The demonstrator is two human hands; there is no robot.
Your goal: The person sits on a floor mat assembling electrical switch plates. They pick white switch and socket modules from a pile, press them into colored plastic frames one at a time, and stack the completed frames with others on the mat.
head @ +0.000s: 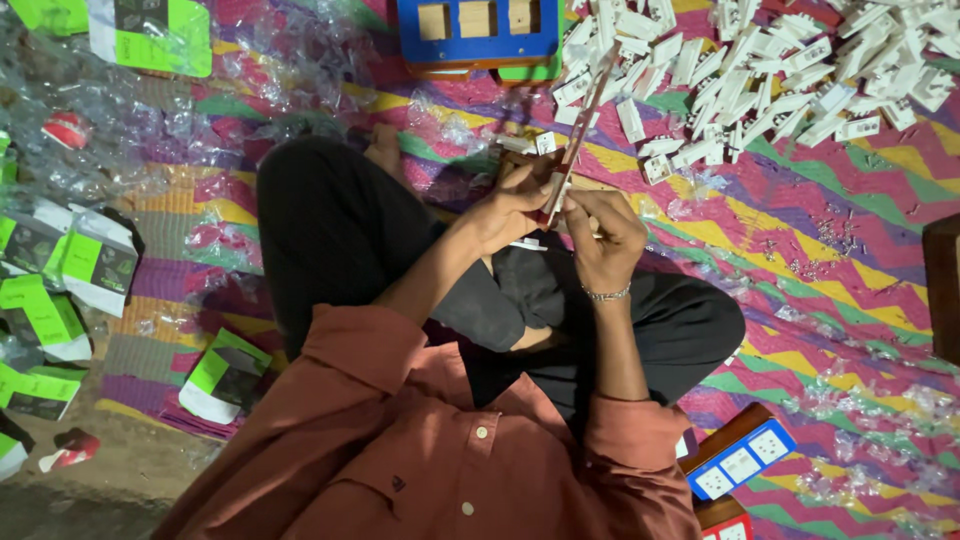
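Observation:
I sit cross-legged on a zigzag-patterned mat (860, 300). My left hand (512, 212) and my right hand (606, 232) meet above my knees. Between them they hold a small white plastic part, with a long thin stick-like tool (585, 110) rising from the fingers towards the far side. Which hand grips the tool I cannot tell. A bracelet circles my right wrist. A small wooden block (520, 165) lies just beyond my hands.
A heap of several white plastic parts (780, 70) lies at the far right. A blue frame with wooden blocks (478, 30) stands ahead. Clear plastic bags (150, 130) and green-and-white packets (60, 270) cover the left. A blue socket panel (745, 460) lies at my right.

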